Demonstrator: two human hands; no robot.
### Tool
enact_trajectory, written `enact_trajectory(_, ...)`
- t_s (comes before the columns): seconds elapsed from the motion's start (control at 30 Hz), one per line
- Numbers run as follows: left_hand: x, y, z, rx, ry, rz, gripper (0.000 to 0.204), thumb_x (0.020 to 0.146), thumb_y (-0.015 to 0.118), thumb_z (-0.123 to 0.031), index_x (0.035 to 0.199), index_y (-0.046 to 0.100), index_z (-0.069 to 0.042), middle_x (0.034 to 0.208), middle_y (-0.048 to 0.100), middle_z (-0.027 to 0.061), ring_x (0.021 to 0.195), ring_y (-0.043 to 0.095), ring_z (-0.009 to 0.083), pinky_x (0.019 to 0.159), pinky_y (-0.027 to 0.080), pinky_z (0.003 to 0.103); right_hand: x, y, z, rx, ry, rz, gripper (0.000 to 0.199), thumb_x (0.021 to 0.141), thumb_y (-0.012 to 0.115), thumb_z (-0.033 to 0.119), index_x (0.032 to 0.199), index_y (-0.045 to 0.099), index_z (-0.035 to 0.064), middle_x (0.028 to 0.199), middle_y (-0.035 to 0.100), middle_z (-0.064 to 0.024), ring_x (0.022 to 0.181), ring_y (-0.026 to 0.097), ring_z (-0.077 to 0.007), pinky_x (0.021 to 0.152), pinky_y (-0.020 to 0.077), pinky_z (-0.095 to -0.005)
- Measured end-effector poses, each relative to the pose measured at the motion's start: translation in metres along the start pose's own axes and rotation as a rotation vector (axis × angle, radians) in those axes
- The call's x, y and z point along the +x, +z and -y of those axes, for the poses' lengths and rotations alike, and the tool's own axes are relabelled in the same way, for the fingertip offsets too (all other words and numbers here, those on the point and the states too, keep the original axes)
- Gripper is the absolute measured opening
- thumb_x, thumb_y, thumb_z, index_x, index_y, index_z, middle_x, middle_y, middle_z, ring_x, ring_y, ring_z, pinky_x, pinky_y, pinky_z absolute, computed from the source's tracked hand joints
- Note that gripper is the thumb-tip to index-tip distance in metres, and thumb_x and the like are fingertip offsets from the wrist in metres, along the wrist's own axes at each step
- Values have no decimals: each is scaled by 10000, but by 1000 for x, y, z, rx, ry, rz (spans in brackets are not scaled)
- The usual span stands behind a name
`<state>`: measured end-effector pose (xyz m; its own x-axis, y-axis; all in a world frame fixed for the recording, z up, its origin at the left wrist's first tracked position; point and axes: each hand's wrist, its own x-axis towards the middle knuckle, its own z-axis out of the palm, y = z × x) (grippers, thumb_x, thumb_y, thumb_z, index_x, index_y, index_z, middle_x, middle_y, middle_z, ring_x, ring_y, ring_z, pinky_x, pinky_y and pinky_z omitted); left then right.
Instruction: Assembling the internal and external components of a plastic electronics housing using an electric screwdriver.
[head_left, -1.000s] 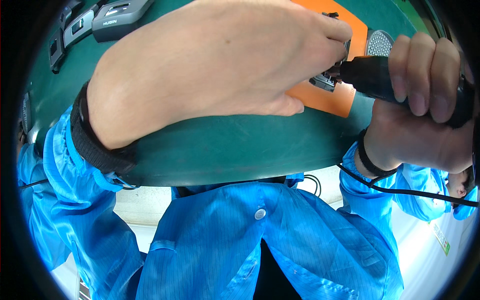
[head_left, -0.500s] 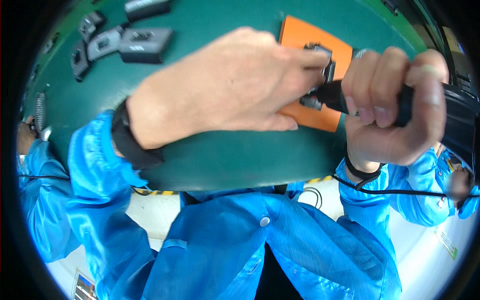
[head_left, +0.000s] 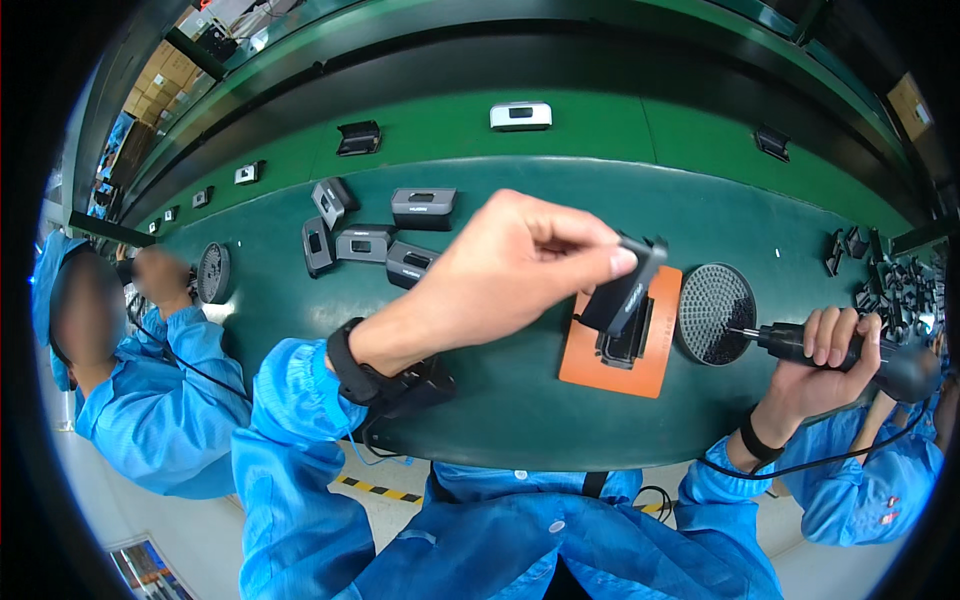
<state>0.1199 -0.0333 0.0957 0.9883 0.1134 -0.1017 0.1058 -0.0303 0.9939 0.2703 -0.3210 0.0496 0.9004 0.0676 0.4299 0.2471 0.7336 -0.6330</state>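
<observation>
Between thumb and fingers, my left hand [head_left: 490,265] pinches a dark grey plastic housing [head_left: 628,295], tilted over an orange plate [head_left: 652,365]. A black holder [head_left: 622,346] on that plate is partly covered by the housing. My right hand [head_left: 822,362] is wrapped around a black electric screwdriver [head_left: 785,340]. Its bit points left, over the round grey dimpled tray [head_left: 688,312] beside the plate. Small dark pieces, apparently screws, lie in the tray's right side; whether the bit touches one I cannot tell.
Several grey housings [head_left: 423,207] stand at the back left of the green table. Spaced housings [head_left: 520,116] rest on the green strip behind. Black parts [head_left: 900,295] are heaped at the far right. Another person [head_left: 150,370] sits at the left, with a round tray [head_left: 213,273] nearby.
My left hand has lifted with the housing from the orange plate. My right hand has carried the screwdriver away to the right, to the round tray. The view now takes in more of the table.
</observation>
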Motion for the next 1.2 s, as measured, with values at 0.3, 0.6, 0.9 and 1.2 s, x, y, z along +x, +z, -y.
enact_trajectory(0.3,105,-11,4,1245,819,-238,91,829,721,-81,892,733,-16,857,701,63,852,601,226,766,501,381,-8,15,-3,-92,-9,-20,187,1061,448,222,911,409,119,560,349,26,449,331,-75,433,302,-236)
enact_trajectory(0.6,214,-25,60,1725,579,-186,103,791,702,-172,846,729,-89,787,707,51,892,659,249,812,512,389,-19,17,-10,-178,-39,-31,206,1069,424,207,892,350,133,571,346,24,456,330,-70,429,304,-224)
enact_trajectory(0.9,170,-170,63,1077,41,-86,633,777,869,-364,1285,688,-32,1139,743,129,1012,694,267,930,552,377,-15,20,-7,-79,-32,-12,197,1070,416,203,890,378,132,572,335,30,465,304,-64,451,275,-223)
enact_trajectory(1.2,195,-151,61,981,81,99,498,735,901,-287,1148,751,-52,1001,763,132,922,704,248,858,544,374,-15,8,-5,-92,-19,66,191,1078,415,180,900,386,117,596,335,29,517,327,-68,503,295,-219)
